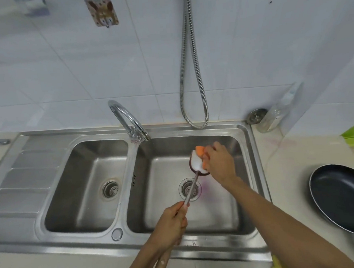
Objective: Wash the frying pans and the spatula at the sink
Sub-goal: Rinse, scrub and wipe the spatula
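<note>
White-tiled wall, steel sink | we see spatula over right basin, long axis near-to-far, soapy head far | left grip curled round its near handle | right grip pinches orange sponge on head | 1 frying pan on right counter, nearer right grip

Over the right basin of the sink, the left hand grips the spatula by its handle while the right hand presses an orange sponge on its foamy blade. A black pan sits on the counter to the right.
</note>
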